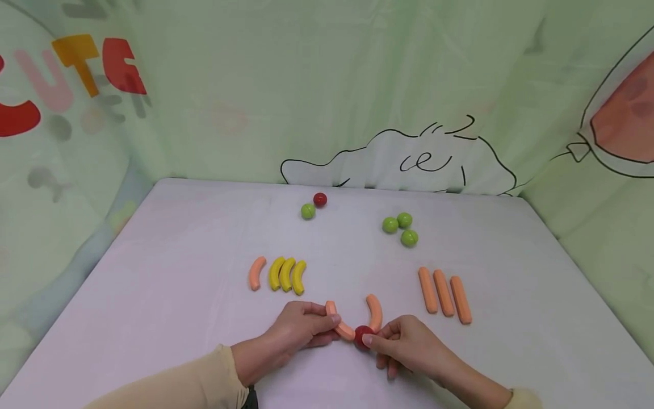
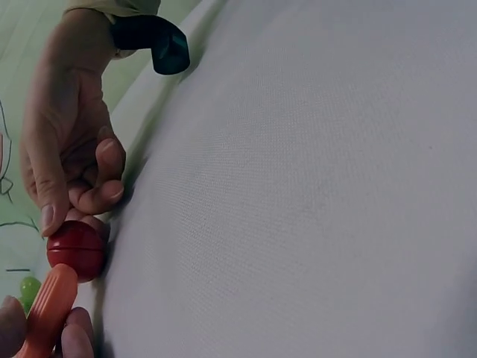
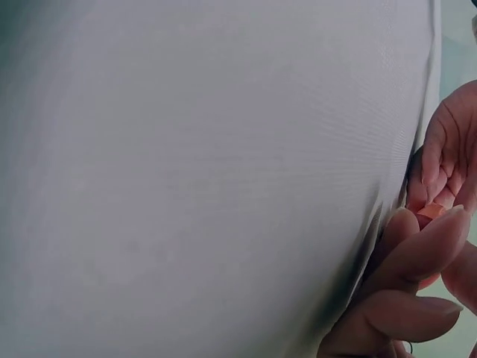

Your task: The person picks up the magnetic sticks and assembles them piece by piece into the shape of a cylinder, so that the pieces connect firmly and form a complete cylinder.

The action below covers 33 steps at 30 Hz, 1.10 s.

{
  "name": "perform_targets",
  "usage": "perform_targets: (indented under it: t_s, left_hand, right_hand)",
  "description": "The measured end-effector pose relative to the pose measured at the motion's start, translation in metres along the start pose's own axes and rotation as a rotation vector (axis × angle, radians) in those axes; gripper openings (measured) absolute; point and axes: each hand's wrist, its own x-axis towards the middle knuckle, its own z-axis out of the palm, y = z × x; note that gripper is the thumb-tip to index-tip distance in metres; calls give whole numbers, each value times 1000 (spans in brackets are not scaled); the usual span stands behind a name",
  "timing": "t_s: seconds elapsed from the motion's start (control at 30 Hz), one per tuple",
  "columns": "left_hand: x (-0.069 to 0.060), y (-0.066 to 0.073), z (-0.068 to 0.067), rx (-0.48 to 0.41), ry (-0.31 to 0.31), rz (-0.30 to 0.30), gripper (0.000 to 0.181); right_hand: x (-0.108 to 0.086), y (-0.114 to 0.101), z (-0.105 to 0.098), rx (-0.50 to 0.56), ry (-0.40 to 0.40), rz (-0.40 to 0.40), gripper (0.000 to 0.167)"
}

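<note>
At lower centre of the head view, left hand (image 1: 300, 328) pinches a curved orange piece (image 1: 345, 330), grip only as wide as its thickness. Right hand (image 1: 411, 345) pinches a red ball (image 1: 360, 333), grip ball-wide; ball touches the piece's lower end. Three yellow pieces (image 1: 286, 275) lie left of centre on the worktop (image 1: 179, 295).

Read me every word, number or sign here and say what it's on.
"CUTE": coloured letters on the green backdrop; the C is cut off at the edge.
Faint grey marks near them: too blurred to read.
Red ball and held orange piece: no readable text.
</note>
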Motion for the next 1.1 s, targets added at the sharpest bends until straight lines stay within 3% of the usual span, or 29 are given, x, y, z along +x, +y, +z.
perform_targets:
  t_s: [0.4, 0.63, 0.83, 1.1]
  left_hand:
    - [-2, 1, 2, -5, 1, 3, 30]
    - [-4, 7, -3, 100, 8, 43, 36]
    - [-7, 11, -9, 200, 8, 81, 42]
    - [-7, 8, -9, 214, 38, 95, 40]
  right_hand:
    - [1, 2, -1, -27, 6, 9, 32]
    - [5, 3, -11, -59, 60, -1, 35]
    - [7, 2, -10, -37, 27, -15, 36]
    - [8, -1, -4, -43, 15, -14, 30]
